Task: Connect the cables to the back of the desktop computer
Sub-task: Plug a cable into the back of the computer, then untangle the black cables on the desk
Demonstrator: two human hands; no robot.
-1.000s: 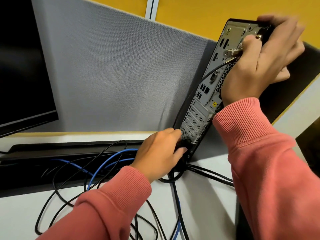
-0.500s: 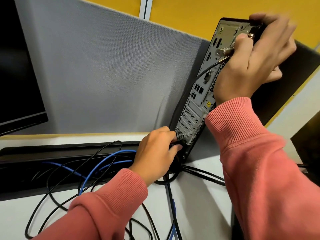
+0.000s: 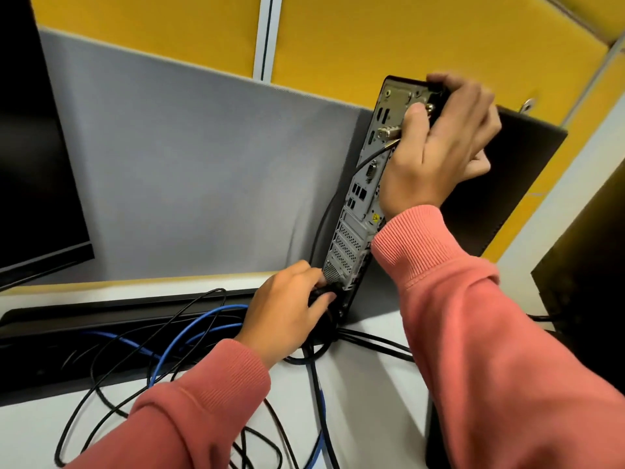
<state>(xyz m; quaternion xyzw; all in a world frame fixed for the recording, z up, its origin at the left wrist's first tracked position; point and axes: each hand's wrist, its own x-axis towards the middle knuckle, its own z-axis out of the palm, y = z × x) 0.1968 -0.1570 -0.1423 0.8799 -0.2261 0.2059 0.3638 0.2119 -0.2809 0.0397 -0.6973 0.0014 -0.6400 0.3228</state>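
Plug (image 3: 323,294) sits clamped in my left hand (image 3: 287,313), socket just beyond those fingertips at the computer (image 3: 358,211) base; my right hand (image 3: 436,147) grips its top.

- We find no readable word, brand or number anywhere in the head view.
- The one sign we can make out is a small yellow warning triangle sticker (image 3: 374,217) on the back panel of the desktop computer (image 3: 355,228) (its symbol is too small for us to tell), just beside the cuff of the right sleeve.
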